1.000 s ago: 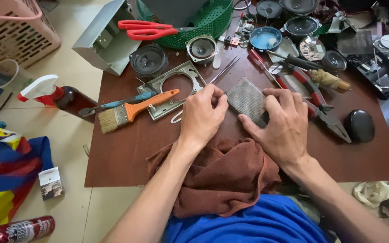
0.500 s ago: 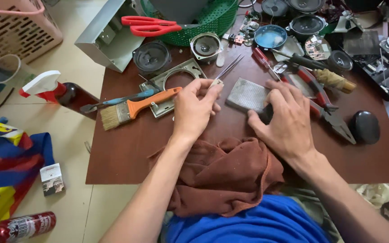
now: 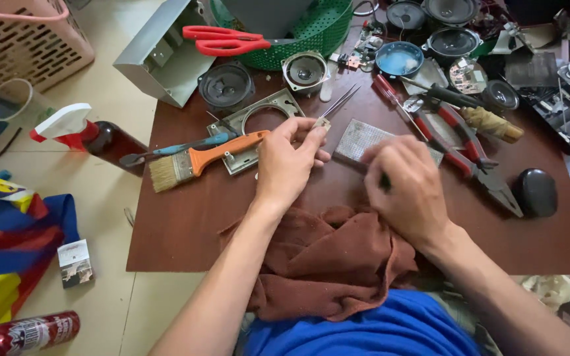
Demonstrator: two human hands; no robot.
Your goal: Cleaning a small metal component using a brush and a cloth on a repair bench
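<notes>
Over the brown table (image 3: 186,217), the left hand (image 3: 288,161) pinches a small metal piece (image 3: 322,123) at its fingertips, while the right hand (image 3: 407,188), blurred, curls around something dark beside the grey perforated board (image 3: 357,138).

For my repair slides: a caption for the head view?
Left hand pinches tweezers; right hand rests on a grey metal plate over a cluttered brown table.

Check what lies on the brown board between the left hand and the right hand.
In the head view, only bare brown board separates the left hand from the right hand; the grey perforated plate sits just behind that stretch, partly under the right hand.
</notes>
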